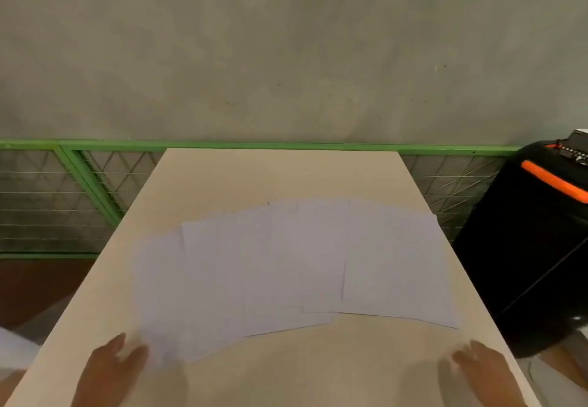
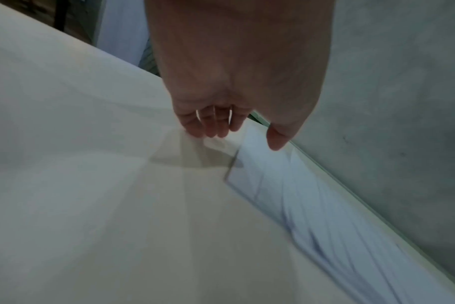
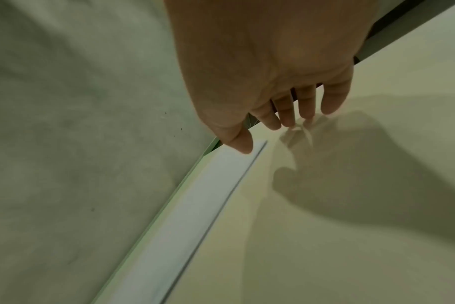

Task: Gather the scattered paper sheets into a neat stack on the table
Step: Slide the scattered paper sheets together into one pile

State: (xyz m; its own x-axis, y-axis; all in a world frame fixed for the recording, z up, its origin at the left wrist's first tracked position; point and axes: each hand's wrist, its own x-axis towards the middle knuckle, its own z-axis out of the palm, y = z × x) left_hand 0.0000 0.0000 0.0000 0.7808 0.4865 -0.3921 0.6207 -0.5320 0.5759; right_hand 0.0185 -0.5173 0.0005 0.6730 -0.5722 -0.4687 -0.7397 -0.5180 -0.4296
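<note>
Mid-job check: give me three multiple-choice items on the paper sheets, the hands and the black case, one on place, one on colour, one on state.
1. Where is the left hand?
A. At the fan's left end
B. On the black case
C. At the far table edge

2. What colour is the handle on the black case?
A. Green
B. Orange
C. White

3. How do the paper sheets lie?
A. Squared stack
B. Overlapping fan
C. Crumpled

Key: 1 A, the fingers reach the leftmost sheet's corner; 2 B, an orange bar shows on the case; 3 B, staggered edges spread across the table.
</note>
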